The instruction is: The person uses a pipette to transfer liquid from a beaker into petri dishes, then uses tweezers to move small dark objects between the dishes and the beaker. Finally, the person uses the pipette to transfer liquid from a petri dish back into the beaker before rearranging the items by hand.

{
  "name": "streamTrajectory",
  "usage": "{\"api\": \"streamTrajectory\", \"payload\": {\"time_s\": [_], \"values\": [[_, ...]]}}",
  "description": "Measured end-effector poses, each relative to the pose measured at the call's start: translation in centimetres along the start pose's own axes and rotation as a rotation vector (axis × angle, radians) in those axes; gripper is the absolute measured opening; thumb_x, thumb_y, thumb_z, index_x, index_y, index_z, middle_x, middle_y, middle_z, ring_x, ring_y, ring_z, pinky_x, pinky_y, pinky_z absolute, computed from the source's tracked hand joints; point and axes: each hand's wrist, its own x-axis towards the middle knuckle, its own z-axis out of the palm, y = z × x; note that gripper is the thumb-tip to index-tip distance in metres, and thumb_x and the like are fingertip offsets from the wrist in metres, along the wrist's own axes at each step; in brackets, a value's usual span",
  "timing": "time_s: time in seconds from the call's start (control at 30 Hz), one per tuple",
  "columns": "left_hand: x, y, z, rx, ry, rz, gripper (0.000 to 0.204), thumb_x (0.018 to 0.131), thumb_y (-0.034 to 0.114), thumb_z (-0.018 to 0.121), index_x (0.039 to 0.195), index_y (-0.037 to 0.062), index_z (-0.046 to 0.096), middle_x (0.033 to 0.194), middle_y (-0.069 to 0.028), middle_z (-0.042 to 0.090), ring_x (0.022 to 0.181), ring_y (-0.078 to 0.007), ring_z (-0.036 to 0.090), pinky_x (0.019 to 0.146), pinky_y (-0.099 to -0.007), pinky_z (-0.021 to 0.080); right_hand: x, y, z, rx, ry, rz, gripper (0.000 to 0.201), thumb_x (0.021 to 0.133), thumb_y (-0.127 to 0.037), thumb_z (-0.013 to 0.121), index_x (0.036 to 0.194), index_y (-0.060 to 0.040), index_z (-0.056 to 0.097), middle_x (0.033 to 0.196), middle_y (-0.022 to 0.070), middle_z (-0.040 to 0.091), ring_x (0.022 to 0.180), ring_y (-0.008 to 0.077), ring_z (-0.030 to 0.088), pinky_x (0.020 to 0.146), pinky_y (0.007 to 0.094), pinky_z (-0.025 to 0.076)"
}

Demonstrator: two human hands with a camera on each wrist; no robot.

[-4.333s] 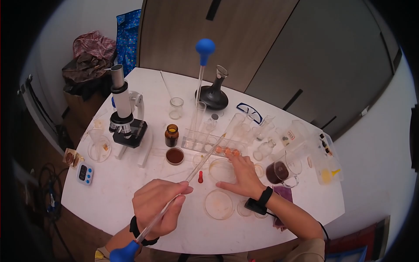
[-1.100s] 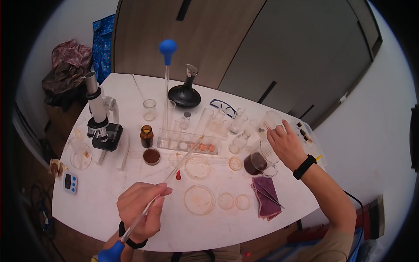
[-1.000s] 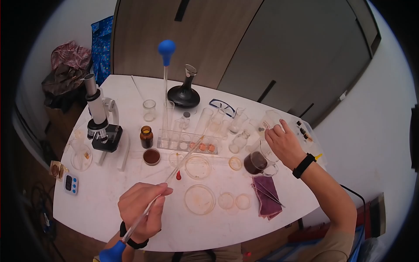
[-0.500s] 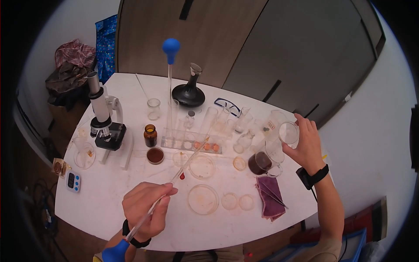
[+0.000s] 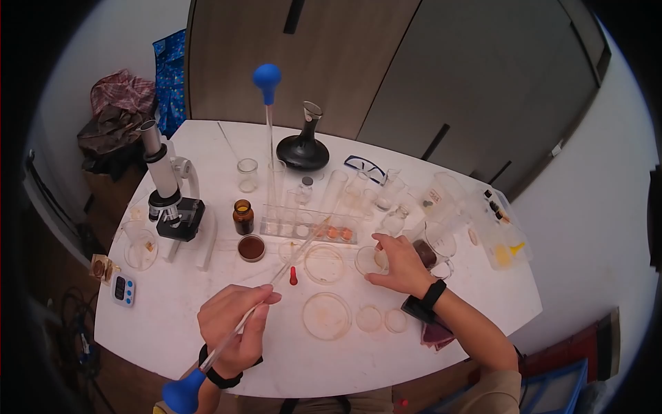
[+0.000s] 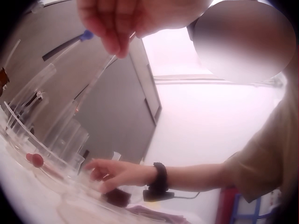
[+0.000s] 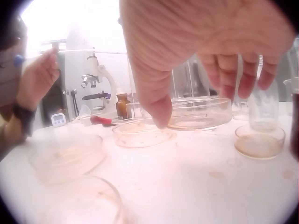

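My left hand (image 5: 234, 324) pinches a glass pipette (image 5: 293, 257), its blue rubber bulb (image 5: 183, 392) low beside the wrist and its tip slanting toward the tube rack (image 5: 310, 231). With thumb and fingertips, my right hand (image 5: 401, 268) grips a clear glass petri dish (image 7: 205, 116) by its sides, close over the tabletop. Left of it lies a larger petri dish (image 5: 324, 264). A small glass dish (image 7: 259, 143) stands under my right fingers. Nearer the front are another large petri dish (image 5: 327, 316) and two small dishes (image 5: 369, 319).
A beaker of dark liquid (image 5: 426, 253) stands right beside my right hand. Glassware crowds the back, with a black flask (image 5: 303, 152) behind the rack. Microscope (image 5: 176, 200), amber bottle (image 5: 243, 217) and brown-filled dish (image 5: 252, 248) stand at left; a red dropper bulb (image 5: 293, 276) lies centrally.
My right hand went to the back right, picked up the petri dish there and carried it left and down to the middle of the table. My left hand keeps holding the pipette.
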Motion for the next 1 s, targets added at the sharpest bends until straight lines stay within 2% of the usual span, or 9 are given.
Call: {"api": "streamTrajectory", "payload": {"time_s": [0.1,0.17,0.43,0.77,0.83,0.87,0.93,1.0], "values": [[0.1,0.0,0.0,0.005,-0.015,0.014,0.02,0.079,-0.004,0.061,0.099,-0.0048,0.068,0.082,-0.015,0.073,0.069,-0.0274,0.069,0.064,-0.0323,0.054,0.5,0.5,0.7,-0.024,-0.025,0.022,0.08,0.07,-0.033,0.079,0.135,0.0016,0.048,0.115,0.0178,0.065,0.109,0.0361,0.054,0.096,0.0438,0.044],[0.0,0.1,0.0,0.018,-0.027,0.025,0.017,0.086,-0.001,0.057,0.099,-0.0046,0.066,0.078,-0.0157,0.071,0.068,-0.0255,0.067,0.064,-0.0315,0.051,0.6,0.5,0.9,-0.03,-0.036,0.033,0.08,0.071,-0.033,0.079,0.136,0.0011,0.048,0.115,0.0171,0.066,0.109,0.0359,0.053,0.097,0.0439,0.044],[0.0,0.1,0.2,0.023,-0.036,0.024,0.018,0.082,-0.003,0.056,0.098,-0.0043,0.066,0.078,-0.0147,0.072,0.068,-0.0254,0.067,0.064,-0.0316,0.052,0.9,0.5,1.6,-0.053,-0.049,0.029,0.078,0.071,-0.033,0.08,0.135,0.0004,0.05,0.117,0.0164,0.067,0.111,0.0345,0.052,0.098,0.0434,0.041],[-0.2,0.0,0.4,-0.004,-0.021,0.032,0.02,0.08,-0.002,0.057,0.098,-0.0034,0.068,0.078,-0.0147,0.073,0.068,-0.0253,0.068,0.064,-0.0313,0.053,0.6,0.3,1.9,-0.082,-0.066,0.04,0.081,0.072,-0.039,0.081,0.134,0.001,0.049,0.118,0.0181,0.065,0.112,0.0356,0.053,0.098,0.0432,0.044],[-0.1,0.1,0.2,0.004,-0.014,0.036,0.021,0.08,-0.003,0.057,0.098,-0.0037,0.068,0.078,-0.0148,0.073,0.068,-0.0253,0.068,0.064,-0.0314,0.053,0.5,-0.3,1.7,-0.162,0.041,0.015,0.075,0.073,-0.04,0.081,0.13,0.001,0.053,0.115,0.0181,0.064,0.111,0.035,0.052,0.096,0.0427,0.044],[-0.1,0.2,0.0,0.007,-0.012,0.039,0.021,0.08,-0.003,0.057,0.098,-0.0039,0.068,0.078,-0.015,0.073,0.068,-0.0252,0.068,0.064,-0.0314,0.053,0.5,-0.7,1.4,-0.162,0.04,0.009,0.075,0.073,-0.04,0.081,0.13,0.001,0.053,0.115,0.0181,0.064,0.111,0.035,0.052,0.096,0.0427,0.044],[-0.1,0.3,-0.5,0.016,0.002,0.035,0.021,0.08,-0.003,0.057,0.098,-0.0042,0.067,0.078,-0.0153,0.072,0.068,-0.0253,0.068,0.064,-0.0316,0.054,0.4,-2.0,0.3,-0.108,0.154,-0.028,0.066,0.075,-0.037,0.08,0.124,0.0011,0.057,0.11,0.018,0.062,0.108,0.0354,0.054,0.093,0.0427,0.045],[-0.3,0.5,-1.1,0.023,0.014,0.027,0.021,0.079,-0.003,0.056,0.098,-0.0044,0.067,0.078,-0.0156,0.072,0.068,-0.0254,0.068,0.064,-0.0317,0.054,0.5,-3.4,-0.1,-0.063,0.173,-0.078,0.061,0.077,-0.036,0.078,0.12,0.0017,0.058,0.109,0.0175,0.061,0.105,0.0358,0.054,0.092,0.0421,0.045]]}}
